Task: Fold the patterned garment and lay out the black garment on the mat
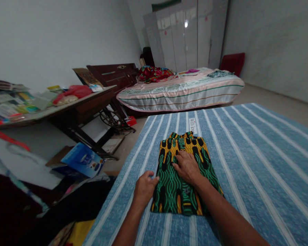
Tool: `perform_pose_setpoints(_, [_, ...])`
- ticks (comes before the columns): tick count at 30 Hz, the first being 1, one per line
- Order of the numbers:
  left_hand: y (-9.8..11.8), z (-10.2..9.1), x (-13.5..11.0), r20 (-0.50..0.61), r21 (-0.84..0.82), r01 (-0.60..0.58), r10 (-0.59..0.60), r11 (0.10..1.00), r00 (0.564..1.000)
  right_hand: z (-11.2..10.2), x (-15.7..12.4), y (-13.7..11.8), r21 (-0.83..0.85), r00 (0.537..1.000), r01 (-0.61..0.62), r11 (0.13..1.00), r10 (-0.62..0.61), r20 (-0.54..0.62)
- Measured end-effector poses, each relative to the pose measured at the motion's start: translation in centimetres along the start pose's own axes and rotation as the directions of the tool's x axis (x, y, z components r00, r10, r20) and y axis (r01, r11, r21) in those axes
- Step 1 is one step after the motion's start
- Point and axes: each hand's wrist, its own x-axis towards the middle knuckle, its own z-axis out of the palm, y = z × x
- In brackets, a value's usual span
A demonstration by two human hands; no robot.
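Blue striped mattress [259,164]: fills the near half of the room from 3 o'clock round to 6 o'clock, and carries the work. A small white label [193,125] is sewn on at its far end.
Wardrobe [184,37]: pale and glossy, against the far wall at 12 o'clock.
Far bed [182,92]: lies below the wardrobe, in a pink and green striped cover, with a bright heap of cloth [154,73] at its 9 o'clock end.
Tabletop [66,106]: at 9 o'clock, cluttered with papers and a red bag [74,91], over an iron treadle frame [113,119].
Blue packet [83,160]: on the floor at 8 o'clock, leaning by the table's legs.
Folded garment [174,194]: green, orange and black print, folded to a neat rectangle, flat on the mattress just below the white label.
Right hand [186,167]: palm down on the middle of the garment, fingers [179,158] laid out flat, slightly spread and pointing toward 11 o'clock.
Left hand [145,188]: at the garment's 9 o'clock edge, knuckles up, fingers [151,176] bent close together against the fold. I cannot tell whether they pinch the cloth or only rest on it.
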Motion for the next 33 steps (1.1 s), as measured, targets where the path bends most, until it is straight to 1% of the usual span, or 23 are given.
perform_pose_setpoints(3, [-0.1,-0.2,-1.4,0.039,-0.015,0.042,-0.042,0.999,0.998,-0.1,0.0,0.0,-0.001,1.0,0.003,1.0,-0.003,0.0])
perform_pose_setpoints(5, [0.0,-0.6,-2.4,0.128,-0.071,0.079,-0.07,0.994,0.989,-0.1,0.0,0.0,0.001,1.0,0.002,1.0,-0.002,0.005])
perform_pose_setpoints(7, [0.2,-1.0,-3.3,0.222,-0.146,0.119,-0.085,0.982,0.971,-0.1,0.0,0.0,0.002,1.0,0.0,1.0,0.0,0.012])
perform_pose_setpoints(9, [0.4,-1.4,-3.9,0.266,-0.204,0.153,-0.095,0.967,0.959,-0.1,0.0,0.0,0.0,1.0,0.0,1.0,0.0,0.02])
perform_pose_setpoints(12, [0.5,-1.6,-4.1,0.261,-0.242,0.156,-0.091,0.958,0.961,-0.1,0.0,0.1,0.0,1.0,0.003,1.0,-0.003,0.027])
perform_pose_setpoints(16, [-0.6,-1.2,-3.8,0.215,-0.233,0.12,-0.069,0.965,0.974,0.0,0.0,0.1,0.006,1.0,0.006,1.0,-0.006,0.029])
perform_pose_setpoints(18, [-1.3,-1.1,-3.8,0.196,-0.172,0.094,-0.06,0.981,0.979,-0.1,0.0,-0.1,0.011,1.0,-0.005,1.0,0.004,0.021])
perform_pose_setpoints(21, [-1.8,-1.5,-3.9,0.139,0.017,0.022,-0.024,1.0,0.99,-1.0,0.3,-0.7,0.038,1.0,-0.026,0.999,0.025,0.012])
perform_pose_setpoints(23, [-1.6,-2.1,-4.2,0.112,0.176,-0.015,-0.004,0.984,0.994,-2.2,0.8,-1.0,0.079,1.0,-0.023,0.997,0.023,-0.001])
perform_pose_setpoints(25, [-1.1,-2.7,-4.5,0.1,0.317,-0.05,0.019,0.947,0.995,-3.8,1.2,-1.0,0.149,0.998,-0.019,0.989,0.027,-0.051])
perform_pose_setpoints(26, [-0.8,-2.9,-4.7,0.076,0.369,-0.068,0.043,0.927,0.996,-4.6,1.4,-0.8,0.194,0.995,-0.025,0.981,0.042,-0.086])
perform_pose_setpoints(28, [-0.3,-2.9,-5.0,-0.007,0.445,-0.124,0.142,0.887,0.99,-6.1,1.3,0.1,0.283,0.983,-0.056,0.957,0.102,-0.152])
perform_pose_setpoints(30, [0.0,-2.1,-5.3,-0.067,0.498,-0.209,0.278,0.841,0.958,-7.2,0.7,1.4,0.345,0.968,-0.095,0.934,0.167,-0.185])
perform_pose_setpoints(31, [0.0,-1.5,-5.5,-0.055,0.522,-0.262,0.338,0.812,0.94,-7.5,0.2,2.1,0.358,0.965,-0.106,0.928,0.183,-0.188])
perform_pose_setpoints(33, [0.0,0.0,-5.8,0.039,0.567,-0.353,0.403,0.745,0.914,-7.7,-1.4,3.4,0.355,0.963,-0.114,0.928,0.19,-0.189])
